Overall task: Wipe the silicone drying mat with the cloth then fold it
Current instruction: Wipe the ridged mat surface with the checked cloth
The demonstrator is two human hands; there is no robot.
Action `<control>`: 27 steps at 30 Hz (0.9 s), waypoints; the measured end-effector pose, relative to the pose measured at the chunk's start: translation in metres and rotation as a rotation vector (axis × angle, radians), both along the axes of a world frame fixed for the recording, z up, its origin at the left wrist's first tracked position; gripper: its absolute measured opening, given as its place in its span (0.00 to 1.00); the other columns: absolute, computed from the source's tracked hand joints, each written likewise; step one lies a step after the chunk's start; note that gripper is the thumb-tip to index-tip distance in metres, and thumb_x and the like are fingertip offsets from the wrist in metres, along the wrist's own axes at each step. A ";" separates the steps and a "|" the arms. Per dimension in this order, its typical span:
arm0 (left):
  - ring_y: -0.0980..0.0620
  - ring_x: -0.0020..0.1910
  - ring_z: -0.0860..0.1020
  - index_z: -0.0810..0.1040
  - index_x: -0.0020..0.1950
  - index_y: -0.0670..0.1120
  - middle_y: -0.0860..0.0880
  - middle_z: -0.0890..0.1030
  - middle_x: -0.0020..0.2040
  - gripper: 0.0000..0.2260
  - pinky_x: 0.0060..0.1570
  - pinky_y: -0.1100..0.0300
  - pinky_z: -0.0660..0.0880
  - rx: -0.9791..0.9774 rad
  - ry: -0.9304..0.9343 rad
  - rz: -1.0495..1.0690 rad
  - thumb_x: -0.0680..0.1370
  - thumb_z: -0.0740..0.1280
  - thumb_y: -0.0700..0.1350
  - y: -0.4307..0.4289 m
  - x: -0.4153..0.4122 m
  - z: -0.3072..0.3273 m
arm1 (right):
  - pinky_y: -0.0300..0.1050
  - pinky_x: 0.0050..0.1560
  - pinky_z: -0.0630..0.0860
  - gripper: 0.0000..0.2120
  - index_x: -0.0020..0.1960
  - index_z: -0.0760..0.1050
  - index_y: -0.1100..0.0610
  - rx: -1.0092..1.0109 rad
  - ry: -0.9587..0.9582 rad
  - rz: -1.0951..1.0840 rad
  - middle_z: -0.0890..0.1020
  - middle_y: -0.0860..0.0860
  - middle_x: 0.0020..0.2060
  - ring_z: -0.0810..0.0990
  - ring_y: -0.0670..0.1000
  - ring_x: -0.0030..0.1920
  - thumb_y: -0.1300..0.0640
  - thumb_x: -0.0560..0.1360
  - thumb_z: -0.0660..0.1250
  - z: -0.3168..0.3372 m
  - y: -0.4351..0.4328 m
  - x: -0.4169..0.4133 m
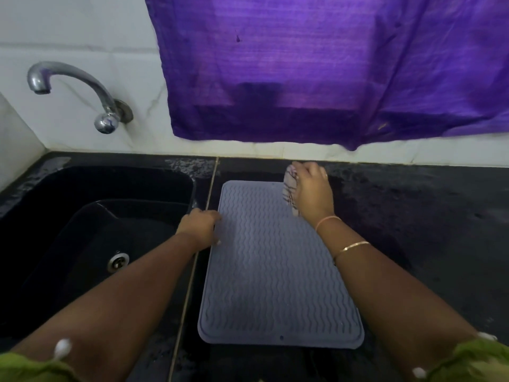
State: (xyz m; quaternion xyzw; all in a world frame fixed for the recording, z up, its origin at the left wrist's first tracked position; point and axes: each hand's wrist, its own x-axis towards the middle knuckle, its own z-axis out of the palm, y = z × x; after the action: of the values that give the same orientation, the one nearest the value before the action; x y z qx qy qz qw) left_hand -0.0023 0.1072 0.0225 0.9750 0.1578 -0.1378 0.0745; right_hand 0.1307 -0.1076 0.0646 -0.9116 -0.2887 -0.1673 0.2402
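We clutch the cloth point(290, 193) in our right grip point(312, 188) at the far end of the silicone mat point(275, 266), its length toward us; left grip point(199, 227) flat

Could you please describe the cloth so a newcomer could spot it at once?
Start at the black counter right of the sink; a grey wavy mat lies on it. At its far right corner the right hand grips the cloth: pale with dark checked lines.
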 end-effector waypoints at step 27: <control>0.45 0.70 0.60 0.55 0.77 0.43 0.47 0.62 0.74 0.52 0.69 0.47 0.56 0.271 0.301 -0.311 0.62 0.74 0.65 0.011 0.027 -0.002 | 0.62 0.58 0.68 0.24 0.71 0.62 0.58 -0.699 0.287 -0.314 0.67 0.62 0.65 0.67 0.64 0.62 0.55 0.76 0.61 -0.063 0.127 0.077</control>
State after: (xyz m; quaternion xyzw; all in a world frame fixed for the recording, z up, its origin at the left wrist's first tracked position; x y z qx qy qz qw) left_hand 0.0252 0.1181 0.0209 0.9571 0.0321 -0.2687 -0.1035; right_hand 0.2075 0.0195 0.0019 -0.9854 -0.1489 0.0350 -0.0746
